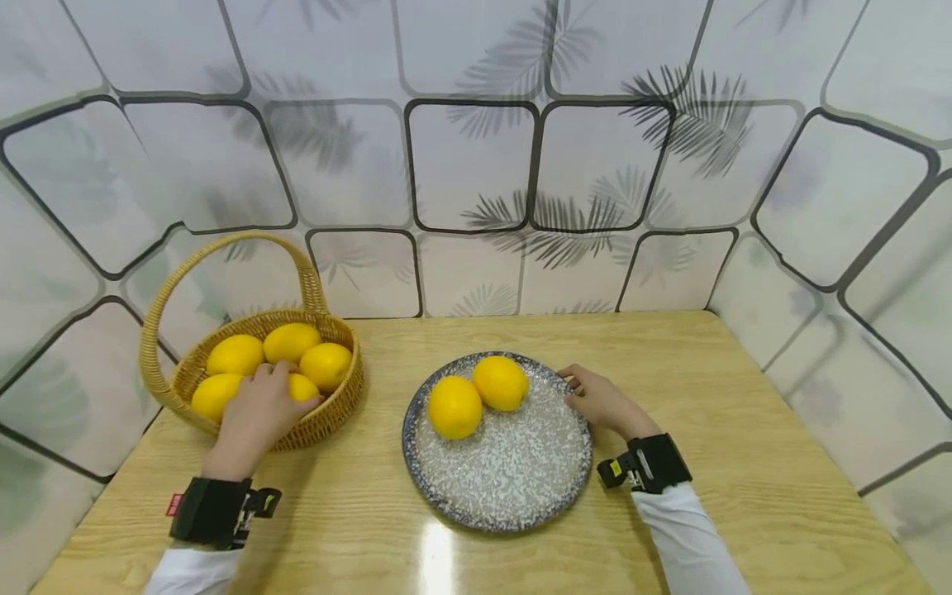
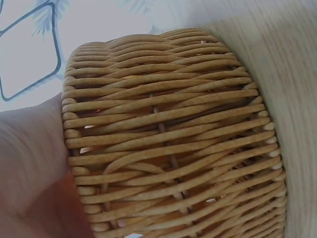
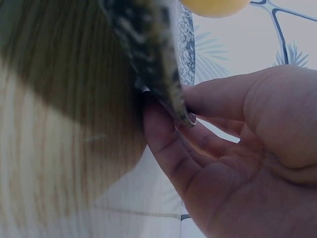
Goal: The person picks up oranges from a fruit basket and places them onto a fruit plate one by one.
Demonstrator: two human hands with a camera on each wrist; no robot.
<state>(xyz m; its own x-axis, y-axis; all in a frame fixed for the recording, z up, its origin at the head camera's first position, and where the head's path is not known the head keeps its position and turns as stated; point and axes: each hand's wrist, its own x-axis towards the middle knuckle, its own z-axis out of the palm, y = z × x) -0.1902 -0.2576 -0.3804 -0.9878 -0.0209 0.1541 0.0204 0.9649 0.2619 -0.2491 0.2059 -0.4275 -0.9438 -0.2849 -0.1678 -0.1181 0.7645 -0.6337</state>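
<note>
One table, head view: light wood grain, with a pale glare on its near side.
Walls: pale covering with dark rounded outlines and grey leaf shapes, on the far, left and right sides.
Plate: round, flat, speckled grey with a dark rim, mid-table; two smooth yellow fruits sit side by side on its far left part.
Basket: woven, tall arched handle, far left; five fruits show in it.
Left hand: in the basket, thumb and fingers curled round the nearest right fruit, partly covering it.
Right hand: pinching the plate's right rim.
Wrists: black bands with small cameras, above white sleeves.
Weave, left wrist view: tan strands bulge across the middle, hiding the fingertips; bare wood lies right.
Rim, right wrist view: seen edge-on between thumb and fingers; shadowed wood left, one yellow fruit beyond.
</note>
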